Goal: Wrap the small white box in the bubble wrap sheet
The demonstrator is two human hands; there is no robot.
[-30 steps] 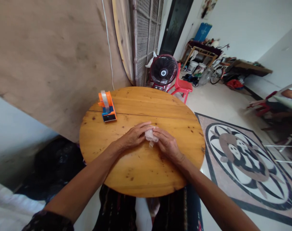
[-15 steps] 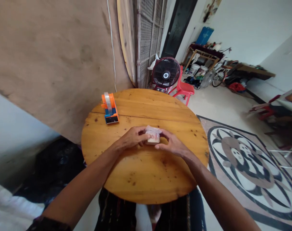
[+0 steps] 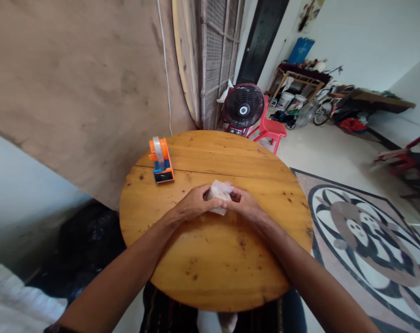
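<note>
A small packet wrapped in clear plastic [image 3: 219, 193] is held between both hands over the middle of a round wooden table [image 3: 210, 259]. My left hand [image 3: 192, 203] grips its left side with curled fingers. On the right side, my right hand [image 3: 246, 206] pinches it with closed fingers. The packet is raised slightly off the table top and partly hidden by my fingers.
An orange and blue tape dispenser [image 3: 160, 160] stands at the table's far left. A plywood board [image 3: 74, 83] leans behind the table. Beyond it are a floor fan [image 3: 244, 108], a red plastic chair [image 3: 270, 129] and cluttered shelves at the back right.
The packet has been turned and lifted between my hands; a second ago it lay crumpled low on the table. Both hands have closed more tightly around it. The camera shifted slightly.
</note>
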